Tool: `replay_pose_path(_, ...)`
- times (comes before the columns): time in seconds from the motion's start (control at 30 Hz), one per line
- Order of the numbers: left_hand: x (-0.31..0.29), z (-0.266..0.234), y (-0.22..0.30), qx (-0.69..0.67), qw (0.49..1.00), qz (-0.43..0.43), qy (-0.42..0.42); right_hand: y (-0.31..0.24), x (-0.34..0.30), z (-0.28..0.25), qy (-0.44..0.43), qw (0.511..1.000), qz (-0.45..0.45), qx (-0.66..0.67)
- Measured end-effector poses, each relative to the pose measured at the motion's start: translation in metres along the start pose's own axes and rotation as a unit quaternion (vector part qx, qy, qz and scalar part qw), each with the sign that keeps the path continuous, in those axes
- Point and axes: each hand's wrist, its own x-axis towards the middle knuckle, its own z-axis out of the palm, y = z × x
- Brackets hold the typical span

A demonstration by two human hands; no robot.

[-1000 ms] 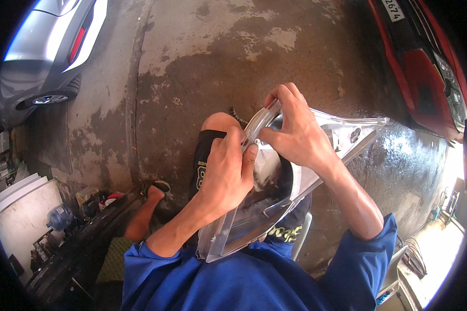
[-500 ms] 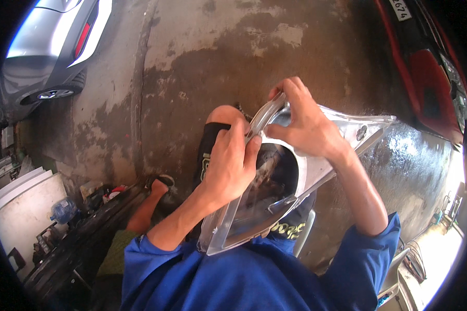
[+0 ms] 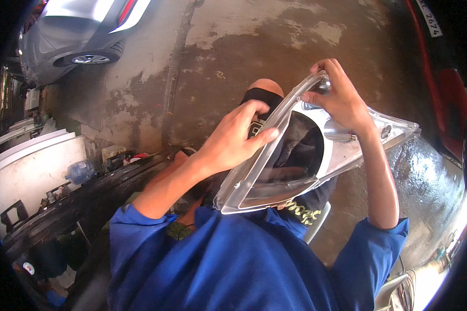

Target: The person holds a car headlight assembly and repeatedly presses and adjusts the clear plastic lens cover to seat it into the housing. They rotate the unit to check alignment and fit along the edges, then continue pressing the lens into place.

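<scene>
A triangular clear-plastic headlight lens (image 3: pixel 347 151) with a silver inner bezel and a large round opening lies tilted over my lap. My right hand (image 3: pixel 342 98) grips its upper corner, the fingers over the outer rim and the thumb inside. Beside the lens's left edge is my left hand (image 3: pixel 236 136), its thumb and fingers spread apart. The left thumb tip overlaps the edge; whether it presses there I cannot tell. Dark shorts (image 3: pixel 302 142) show through the opening.
A silver car (image 3: pixel 70 39) stands at the upper left, a dark red car (image 3: pixel 449 109) at the right. White panels (image 3: pixel 36 155) and a blue water jug (image 3: pixel 82 171) are at the left, near a dark beam (image 3: pixel 96 197). The concrete floor (image 3: pixel 218 57) is stained and partly wet.
My left hand has opened from its closed hold on the lens's edge and shifted down along it. The right hand keeps its grip. The whole view has swung.
</scene>
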Motion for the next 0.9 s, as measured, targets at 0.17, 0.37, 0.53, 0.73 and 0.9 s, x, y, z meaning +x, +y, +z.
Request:
replay_pose_path(0.17, -0.052, -0.039, -0.007, -0.098, 0.967, -0.163, -0.169, 0.012, -0.005, -0.006, 0.021, 0.999, -0.025, 0.033)
replay_pose_path(0.37, -0.080, -0.038, 0.000, -0.118, 0.952, -0.184, -0.213, 0.004, -0.006, -0.006, 0.018, 1.000, 0.021, 0.006)
replay_pose_path(0.53, -0.117, -0.013, 0.007, 0.064, 0.992, 0.002, -0.109, 0.014, -0.006, -0.006, 0.027, 0.999, 0.001, 0.030)
replay_pose_path(0.73, -0.131, 0.005, 0.010, -0.044, 0.995, -0.088, -0.009, 0.024, -0.008, -0.006, 0.021, 0.999, -0.031, 0.009)
replay_pose_path(0.9, -0.132, 0.009, -0.001, -0.085, 0.992, -0.084, 0.033, 0.040, -0.014, -0.006, 0.010, 0.996, -0.091, 0.001)
